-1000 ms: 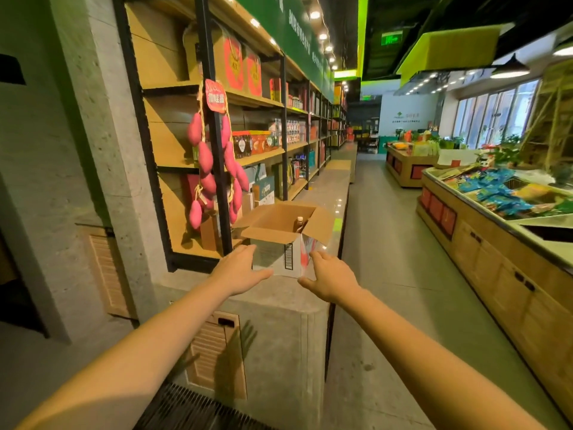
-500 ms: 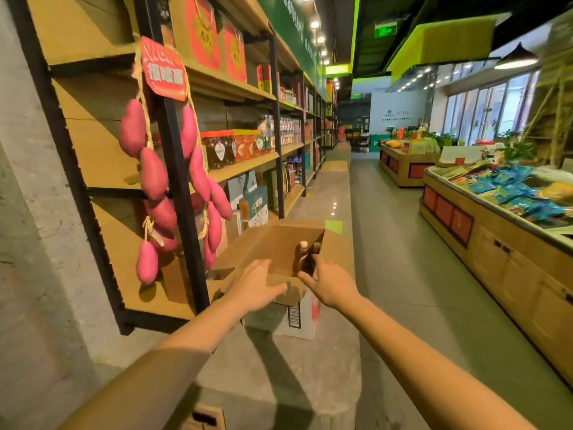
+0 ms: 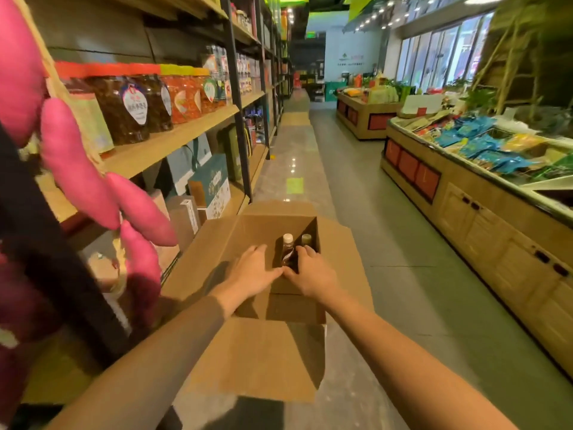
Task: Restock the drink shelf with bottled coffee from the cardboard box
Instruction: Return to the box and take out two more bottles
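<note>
Cardboard box (image 3: 248,361), flaps open.
White-capped bottle (image 3: 287,243) and dark-capped bottle (image 3: 306,239) stand upright together in its far right corner.

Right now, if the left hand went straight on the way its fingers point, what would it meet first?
Most likely the white-capped bottle in the cardboard box, which the right hand grips; the left hand points its open fingers at the bottle's body. Depth between them is unclear.

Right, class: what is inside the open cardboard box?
In the cardboard box, at its far right corner, stand a white-capped bottle and an olive-capped bottle. The left grip and the right grip, gripping the first, cover their lower parts; the near floor is hidden.
</note>
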{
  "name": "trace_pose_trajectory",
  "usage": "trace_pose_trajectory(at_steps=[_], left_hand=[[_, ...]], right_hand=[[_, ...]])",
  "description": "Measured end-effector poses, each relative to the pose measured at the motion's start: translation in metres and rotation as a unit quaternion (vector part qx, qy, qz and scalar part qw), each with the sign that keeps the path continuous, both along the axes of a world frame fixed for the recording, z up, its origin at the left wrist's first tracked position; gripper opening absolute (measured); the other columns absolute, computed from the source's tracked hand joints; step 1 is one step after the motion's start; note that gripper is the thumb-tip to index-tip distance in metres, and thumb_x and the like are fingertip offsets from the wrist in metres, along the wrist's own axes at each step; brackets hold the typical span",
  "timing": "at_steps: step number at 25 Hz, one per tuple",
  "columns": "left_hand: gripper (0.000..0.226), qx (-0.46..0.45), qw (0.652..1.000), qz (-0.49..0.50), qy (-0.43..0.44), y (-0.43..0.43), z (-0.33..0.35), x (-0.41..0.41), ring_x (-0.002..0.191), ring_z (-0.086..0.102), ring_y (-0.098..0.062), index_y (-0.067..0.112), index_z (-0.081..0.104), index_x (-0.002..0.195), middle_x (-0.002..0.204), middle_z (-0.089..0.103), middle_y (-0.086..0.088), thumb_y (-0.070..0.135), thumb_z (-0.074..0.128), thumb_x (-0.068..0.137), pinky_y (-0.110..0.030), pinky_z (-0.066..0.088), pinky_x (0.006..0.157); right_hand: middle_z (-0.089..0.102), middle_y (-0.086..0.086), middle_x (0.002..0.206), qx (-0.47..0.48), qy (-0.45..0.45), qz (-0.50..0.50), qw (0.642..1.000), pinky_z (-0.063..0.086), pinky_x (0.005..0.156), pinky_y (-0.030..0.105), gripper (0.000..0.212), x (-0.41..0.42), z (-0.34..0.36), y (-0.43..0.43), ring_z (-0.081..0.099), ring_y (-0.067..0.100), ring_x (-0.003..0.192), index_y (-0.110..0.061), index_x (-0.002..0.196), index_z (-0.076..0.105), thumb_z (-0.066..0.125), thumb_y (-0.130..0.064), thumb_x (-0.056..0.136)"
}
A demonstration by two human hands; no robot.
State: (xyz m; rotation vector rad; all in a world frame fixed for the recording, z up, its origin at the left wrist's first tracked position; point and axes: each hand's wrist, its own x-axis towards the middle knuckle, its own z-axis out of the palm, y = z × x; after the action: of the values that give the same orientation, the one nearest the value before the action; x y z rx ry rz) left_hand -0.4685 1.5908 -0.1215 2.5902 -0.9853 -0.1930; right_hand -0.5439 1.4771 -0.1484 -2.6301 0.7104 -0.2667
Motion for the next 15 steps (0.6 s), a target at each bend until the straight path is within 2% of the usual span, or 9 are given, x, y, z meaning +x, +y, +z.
trace_pose_trajectory(at_steps=[4,7,10,12,15], left_hand=[[0.069,0.021,1.000,0.005,0.013,-0.036,-0.032,0.055,0.140,0.030,-0.024,0.013,0.025,0.147,0.153,0.030,-0.007,0.040,0.055,0.091,-0.039,0.028,0.111],[0.063,0.026,0.999,0.033,0.011,-0.068,-0.064,0.089,0.136,0.037,-0.024,0.014,0.030,0.145,0.148,0.038,-0.007,0.038,0.054,0.092,-0.040,0.033,0.109],[0.060,-0.007,0.998,0.061,0.028,-0.102,-0.096,0.115,0.134,0.040,-0.026,0.015,0.032,0.144,0.145,0.042,-0.007,0.036,0.053,0.092,-0.039,0.035,0.106],[0.059,-0.032,0.996,0.069,0.037,-0.127,-0.123,0.130,0.133,0.041,-0.025,0.015,0.032,0.144,0.143,0.044,-0.007,0.035,0.053,0.092,-0.037,0.035,0.107],[0.057,-0.101,0.990,0.077,0.069,-0.157,-0.160,0.149,0.131,0.044,-0.023,0.014,0.037,0.142,0.140,0.049,-0.007,0.032,0.056,0.091,-0.035,0.034,0.108]], right_hand=[[0.034,0.011,0.149,0.065,0.006,-0.086,0.994,0.035,0.109,0.041,0.056,0.050,-0.036,-0.029,0.037,0.029,0.135,-0.011,0.141,0.033,0.049,-0.038,0.094],[0.029,0.010,0.153,0.156,-0.071,-0.160,0.972,0.031,0.113,0.039,0.056,0.091,-0.066,-0.043,0.030,0.027,0.140,-0.010,0.145,0.027,0.046,-0.029,0.096],[0.033,0.007,0.152,0.262,-0.181,-0.256,0.913,0.034,0.113,0.040,0.057,0.129,-0.104,-0.057,0.034,0.023,0.139,-0.013,0.147,0.024,0.048,-0.021,0.096],[0.034,0.006,0.151,0.315,-0.218,-0.313,0.869,0.030,0.115,0.040,0.058,0.152,-0.125,-0.071,0.032,0.022,0.140,-0.015,0.149,0.021,0.046,-0.017,0.097],[0.026,0.009,0.155,0.339,-0.258,-0.335,0.840,0.021,0.118,0.038,0.058,0.175,-0.149,-0.089,0.024,0.024,0.144,-0.016,0.150,0.016,0.041,-0.014,0.098]])
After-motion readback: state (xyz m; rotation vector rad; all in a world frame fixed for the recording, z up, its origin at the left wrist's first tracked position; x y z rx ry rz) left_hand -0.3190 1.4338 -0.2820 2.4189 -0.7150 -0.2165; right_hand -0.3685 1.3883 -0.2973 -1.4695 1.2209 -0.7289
